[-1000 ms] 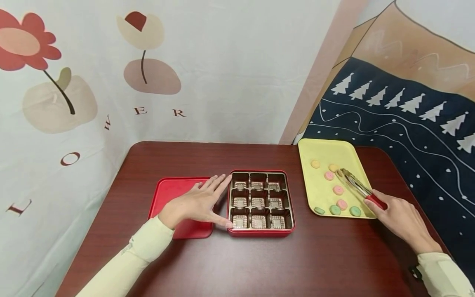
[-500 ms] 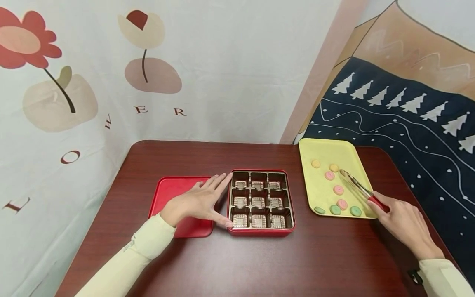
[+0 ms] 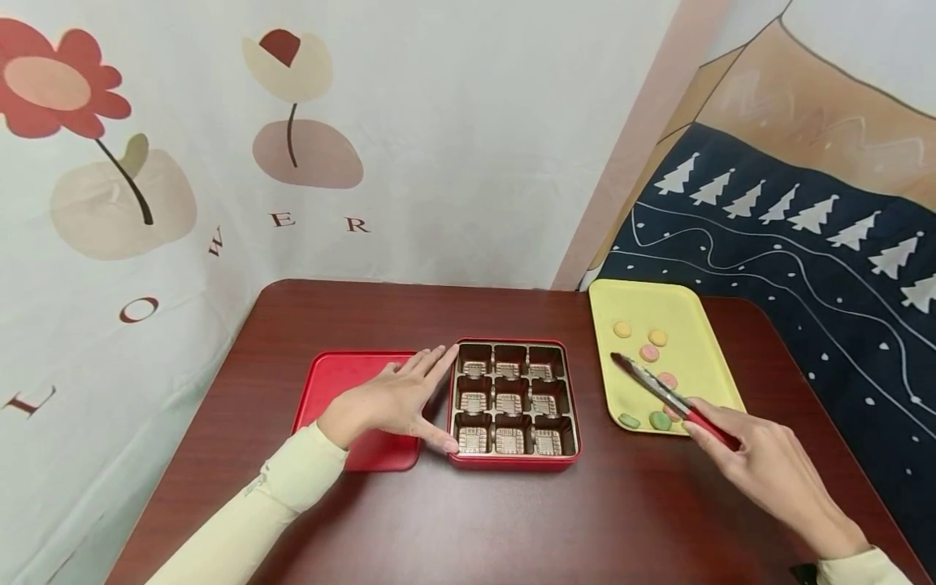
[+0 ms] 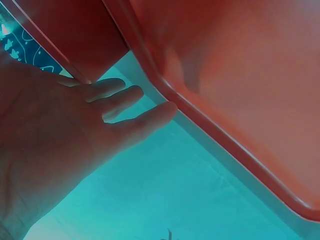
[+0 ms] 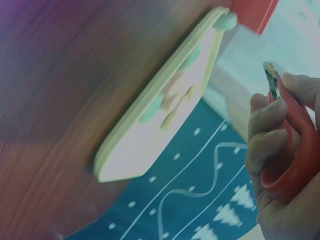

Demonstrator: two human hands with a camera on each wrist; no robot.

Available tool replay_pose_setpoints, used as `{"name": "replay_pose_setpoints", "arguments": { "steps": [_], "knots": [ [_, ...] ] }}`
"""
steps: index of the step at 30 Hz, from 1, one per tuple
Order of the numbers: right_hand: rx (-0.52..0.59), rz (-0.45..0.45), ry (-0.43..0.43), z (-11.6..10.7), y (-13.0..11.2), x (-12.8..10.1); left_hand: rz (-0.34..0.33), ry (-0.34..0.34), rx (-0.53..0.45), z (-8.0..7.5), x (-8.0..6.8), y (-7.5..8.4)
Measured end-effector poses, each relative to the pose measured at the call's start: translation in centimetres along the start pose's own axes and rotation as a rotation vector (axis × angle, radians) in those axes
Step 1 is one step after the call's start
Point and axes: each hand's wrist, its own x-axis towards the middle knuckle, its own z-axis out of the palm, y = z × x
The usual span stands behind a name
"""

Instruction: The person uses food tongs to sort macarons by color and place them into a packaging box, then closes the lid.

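Note:
My left hand (image 3: 398,400) lies flat with straight fingers on a red lid (image 3: 338,379). Its fingertips and thumb touch the left wall of a red box (image 3: 512,464) with nine brown compartments. The left wrist view shows that hand (image 4: 85,125) beside the lid's rim (image 4: 215,130). My right hand (image 3: 746,451) grips the red handle of metal tongs (image 3: 654,387). The tongs' tips hover above a yellow tray (image 3: 695,325), near a pink cookie (image 3: 648,353). In the right wrist view the fingers (image 5: 270,135) curl round the tongs' handle (image 5: 295,170).
Several small round cookies, yellow (image 3: 622,329), pink (image 3: 667,379) and green (image 3: 660,420), lie on the tray. The dark wooden table (image 3: 468,520) ends at patterned cloth walls behind and to the right. The right wrist view shows the tray (image 5: 145,150) edge-on.
My right hand has lifted the tongs off the tray's right side and swung their tips left, over the tray's middle. The left hand has stayed put.

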Motion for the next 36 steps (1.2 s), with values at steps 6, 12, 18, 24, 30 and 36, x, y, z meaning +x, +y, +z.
{"name": "replay_pose_setpoints", "arguments": {
  "steps": [6,12,18,24,30,36],
  "knots": [
    [0.017,-0.112,-0.002,0.6,-2.5,-0.5,-0.01,0.004,0.032,-0.1,0.3,0.3],
    [0.015,-0.171,-0.026,1.0,-4.4,-1.1,-0.001,0.011,0.084,-0.2,0.5,0.4],
    [0.027,-0.233,-0.041,1.8,-5.8,-1.5,0.009,0.018,0.101,-0.2,0.4,0.4],
    [0.063,-0.242,-0.095,2.7,-6.7,-1.7,0.012,0.033,0.096,0.1,0.2,0.4],
    [0.079,-0.237,-0.135,3.0,-6.9,-1.8,0.01,0.043,0.096,0.1,0.4,0.6],
    [0.072,-0.307,-0.124,3.3,-6.9,-1.4,0.013,0.039,0.1,-0.1,0.5,0.5]
  ]
}}
